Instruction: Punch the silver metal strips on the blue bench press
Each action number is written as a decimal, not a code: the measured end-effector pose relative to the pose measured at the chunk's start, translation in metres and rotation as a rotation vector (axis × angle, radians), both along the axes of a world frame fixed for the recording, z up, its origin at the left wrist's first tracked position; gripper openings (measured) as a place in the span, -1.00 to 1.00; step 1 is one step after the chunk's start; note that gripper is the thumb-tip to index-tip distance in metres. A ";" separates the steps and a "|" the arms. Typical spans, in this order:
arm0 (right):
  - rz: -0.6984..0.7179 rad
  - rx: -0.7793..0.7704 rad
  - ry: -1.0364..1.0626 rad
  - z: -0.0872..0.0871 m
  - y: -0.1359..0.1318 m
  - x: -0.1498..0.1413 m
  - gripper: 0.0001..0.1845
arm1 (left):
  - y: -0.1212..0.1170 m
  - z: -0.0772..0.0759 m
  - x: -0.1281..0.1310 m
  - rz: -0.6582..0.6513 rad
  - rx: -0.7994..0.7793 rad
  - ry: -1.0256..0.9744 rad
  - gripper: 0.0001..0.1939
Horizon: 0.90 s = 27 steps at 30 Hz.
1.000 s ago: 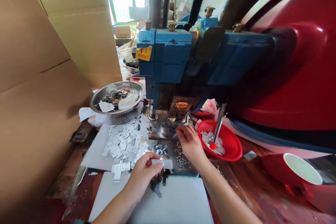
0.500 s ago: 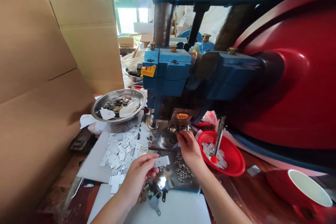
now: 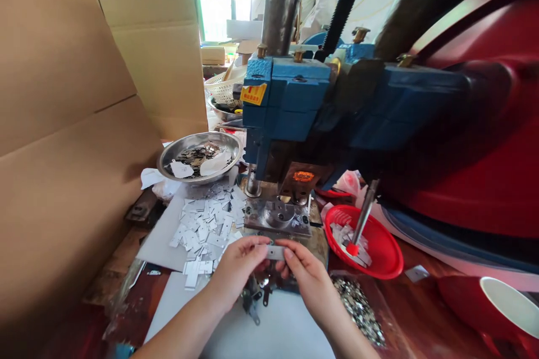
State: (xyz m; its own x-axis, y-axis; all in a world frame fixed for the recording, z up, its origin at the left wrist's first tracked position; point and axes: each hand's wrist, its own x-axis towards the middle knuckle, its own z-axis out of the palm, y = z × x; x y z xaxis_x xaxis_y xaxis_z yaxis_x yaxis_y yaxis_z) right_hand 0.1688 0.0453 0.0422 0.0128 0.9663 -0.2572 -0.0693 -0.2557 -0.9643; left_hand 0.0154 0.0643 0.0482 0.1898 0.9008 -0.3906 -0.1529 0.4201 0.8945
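A small flat metal plate (image 3: 275,253) with a hole in it is pinched at its left end by my left hand (image 3: 240,263). The fingers of my right hand (image 3: 304,267) close on the plate's right end. Both hands hold it level in front of the blue press (image 3: 286,95). Just beyond them is the press's steel die block (image 3: 280,215). Dark, shiny metal parts (image 3: 252,305) lie below the hands, partly covered by them. To the left spreads a pile of similar pale metal plates (image 3: 206,224).
A steel bowl (image 3: 162,164) with metal pieces and paper sits at the back left, near tall cardboard (image 3: 162,61). On the right are a red plastic basket (image 3: 393,261) holding plates, a rod with a red tip (image 3: 362,219), many small metal bits (image 3: 357,308) and a red mug (image 3: 463,297).
My right hand has come back from the press die and taken the plate's right end. My left hand has moved slightly right with the plate. The view has shifted.
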 end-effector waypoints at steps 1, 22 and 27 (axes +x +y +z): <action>-0.003 -0.003 -0.006 -0.001 -0.001 -0.001 -0.43 | -0.001 0.000 0.000 -0.005 0.079 0.116 -0.68; -0.129 0.407 -0.584 -0.012 0.030 0.020 -0.73 | 0.036 -0.010 0.005 -0.095 0.410 0.409 -0.75; -0.233 0.590 -0.780 -0.015 0.074 0.030 -0.73 | 0.078 -0.007 0.026 -0.011 0.681 0.634 -0.90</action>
